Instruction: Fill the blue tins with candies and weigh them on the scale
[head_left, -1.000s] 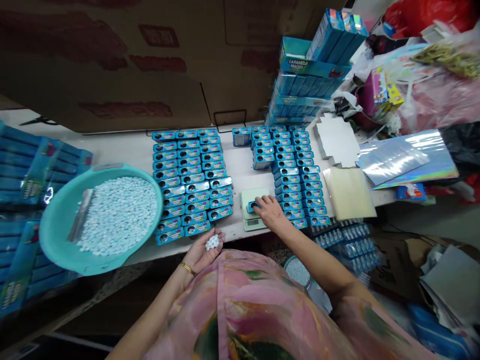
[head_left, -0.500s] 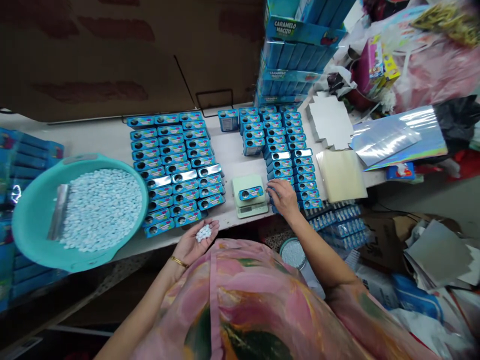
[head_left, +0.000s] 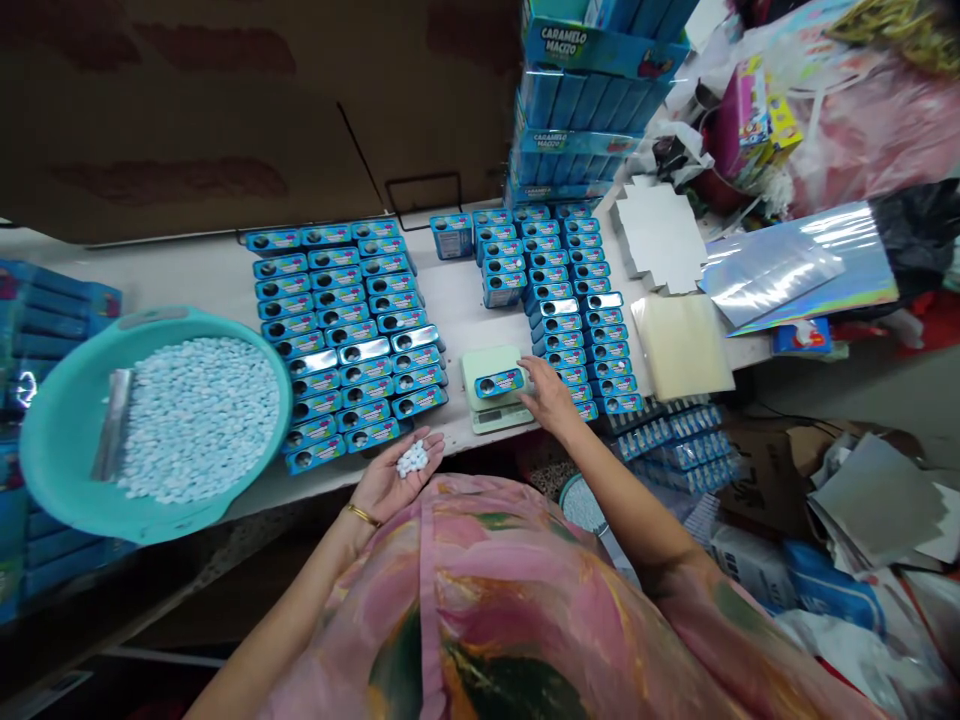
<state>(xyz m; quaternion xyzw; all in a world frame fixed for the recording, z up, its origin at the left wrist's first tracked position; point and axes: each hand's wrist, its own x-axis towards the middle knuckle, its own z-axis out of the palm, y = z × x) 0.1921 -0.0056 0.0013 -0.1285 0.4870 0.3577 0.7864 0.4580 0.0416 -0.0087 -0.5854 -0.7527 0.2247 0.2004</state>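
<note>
My left hand [head_left: 392, 480] is palm up and cupped, holding a small heap of pale candies [head_left: 412, 458] in front of the table edge. A blue candy tin [head_left: 499, 383] with a dark round opening lies on a pale green kitchen scale [head_left: 501, 418]. My right hand [head_left: 550, 397] is at the scale's right side, thumb and fingers apart around the tin's right end; whether they touch it I cannot tell. Rows of similar blue tins [head_left: 346, 305] stand left of the scale, and more tins [head_left: 555, 290] stand to its right.
At the left is a turquoise basin [head_left: 60, 440] of pale candies with a metal scoop [head_left: 112, 425]. Stacked display boxes [head_left: 581, 110] rise at the back. White card sheets [head_left: 660, 235], cream sheets [head_left: 681, 348] and shiny film [head_left: 810, 260] lie at the right.
My right hand has moved left from the right-hand tin rows to the tin on the scale. My left hand, with the candies, has shifted slightly right.
</note>
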